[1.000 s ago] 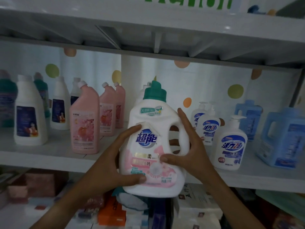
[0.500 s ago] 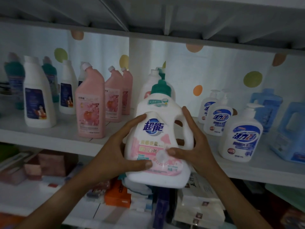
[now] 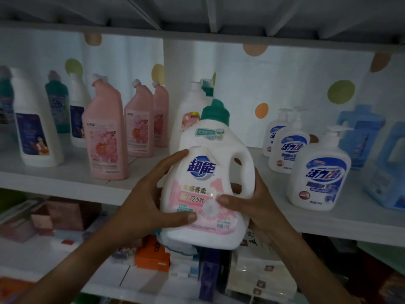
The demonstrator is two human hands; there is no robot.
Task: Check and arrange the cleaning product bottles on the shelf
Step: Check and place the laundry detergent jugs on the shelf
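Note:
I hold a white detergent jug (image 3: 210, 172) with a green cap, a side handle and a pink label in front of the white shelf (image 3: 65, 183). My left hand (image 3: 151, 198) grips its left side, thumb across the lower label. On the handle side my right hand (image 3: 252, 205) grips it, thumb on the label; its fingers are hidden behind the jug. The jug is upright, its base below the shelf edge. A second similar white jug (image 3: 190, 115) stands on the shelf right behind it.
On the shelf stand three pink angled-neck bottles (image 3: 105, 132) at left, white and green bottles (image 3: 35, 128) further left, three white pump bottles (image 3: 317, 170) at right, and blue jugs (image 3: 385, 163) at far right. Boxes and packets (image 3: 153, 255) fill the lower shelf.
The view has tilted down and closer, so the shelf sits higher in frame. Both hands keep the same hold on the jug, which stays in front of the shelf edge.

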